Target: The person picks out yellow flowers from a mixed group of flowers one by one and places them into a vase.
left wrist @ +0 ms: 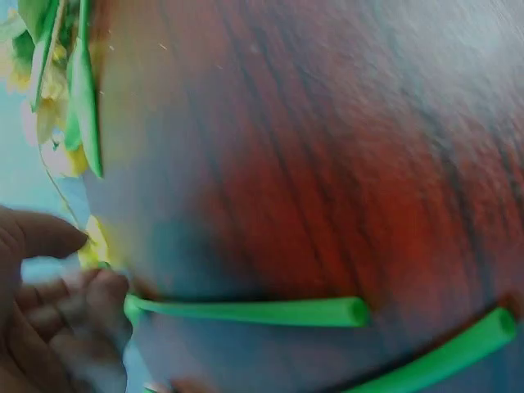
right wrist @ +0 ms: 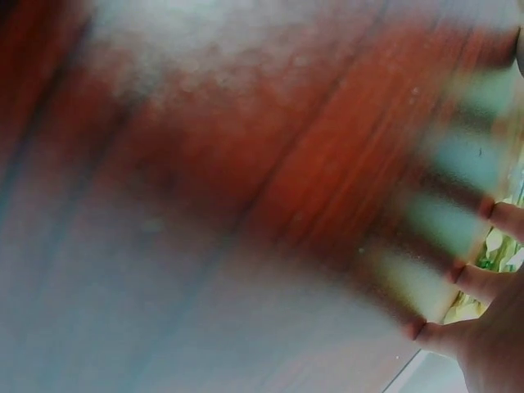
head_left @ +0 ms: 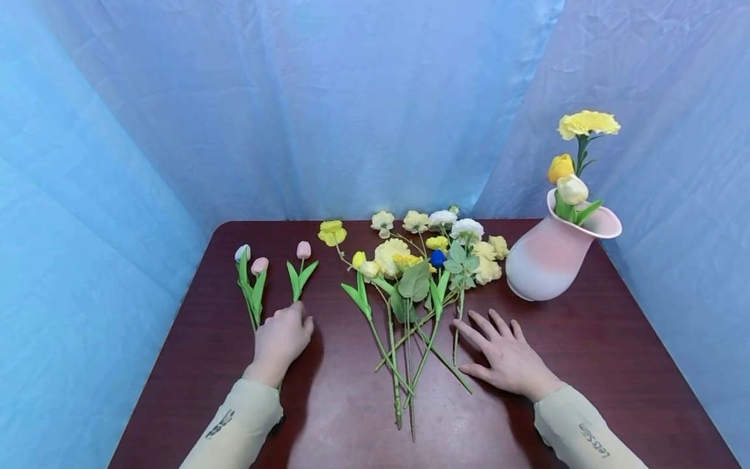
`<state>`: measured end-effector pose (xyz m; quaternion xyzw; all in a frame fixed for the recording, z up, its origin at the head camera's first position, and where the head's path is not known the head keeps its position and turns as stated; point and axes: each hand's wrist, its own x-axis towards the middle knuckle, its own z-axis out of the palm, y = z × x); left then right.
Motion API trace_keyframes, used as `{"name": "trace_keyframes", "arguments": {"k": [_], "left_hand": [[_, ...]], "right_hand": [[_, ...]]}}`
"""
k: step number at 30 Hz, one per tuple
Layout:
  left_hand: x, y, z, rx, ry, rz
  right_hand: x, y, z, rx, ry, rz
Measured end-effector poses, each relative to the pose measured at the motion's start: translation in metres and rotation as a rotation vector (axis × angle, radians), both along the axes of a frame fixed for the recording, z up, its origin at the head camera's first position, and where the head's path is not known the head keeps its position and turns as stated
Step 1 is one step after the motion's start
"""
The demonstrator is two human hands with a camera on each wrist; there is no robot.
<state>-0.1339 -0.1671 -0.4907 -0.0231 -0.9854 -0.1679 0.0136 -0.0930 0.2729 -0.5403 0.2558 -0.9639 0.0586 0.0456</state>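
Note:
My left hand (head_left: 283, 339) is low over the stem of a pink tulip (head_left: 303, 250) lying on the table. In the left wrist view, the thumb and loosely bent fingers (left wrist: 90, 307) stand apart close to a green stem (left wrist: 254, 312); whether they touch it is hard to tell. Left of that hand lie another pink tulip (head_left: 260, 265) and a pale tulip (head_left: 243, 253). My right hand (head_left: 505, 355) rests on the table with fingers spread, beside the stem of a white flower (head_left: 467, 230). The right wrist view shows fingertips (right wrist: 467, 274) against the tabletop.
A pink-and-white vase (head_left: 547, 260) stands at the right, holding a yellow carnation (head_left: 588, 124), a yellow tulip (head_left: 560, 168) and a white tulip (head_left: 572, 189). Mid-table, several yellow and white flowers and a blue tulip (head_left: 437, 258) lie with crossing stems. Blue curtains (head_left: 363, 111) border the table (head_left: 346, 417).

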Motion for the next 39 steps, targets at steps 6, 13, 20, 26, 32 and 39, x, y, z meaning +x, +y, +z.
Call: {"name": "trace_keyframes", "arguments": {"k": [6,13,20,26,32,39], "left_hand": [[0.005,0.018,0.003,-0.018,0.087,-0.281],[0.012,0.025,-0.004,-0.114,-0.027,-0.406],[0.018,0.026,-0.012,-0.174,-0.118,-0.418],[0.019,0.026,-0.015,-0.178,-0.127,-0.42],[0.019,0.026,-0.014,-0.181,-0.129,-0.423],[0.019,0.025,-0.014,-0.189,-0.125,-0.423]], "right_hand": [[-0.001,0.0,0.008,0.001,-0.035,-0.009],[-0.007,-0.007,0.02,-0.039,0.032,0.008],[-0.013,-0.035,0.033,-0.124,0.162,0.045],[-0.015,-0.069,0.039,-0.183,0.245,0.08],[-0.014,-0.1,0.037,-0.211,0.224,0.066],[-0.012,-0.126,0.032,-0.234,0.123,-0.051]]}}
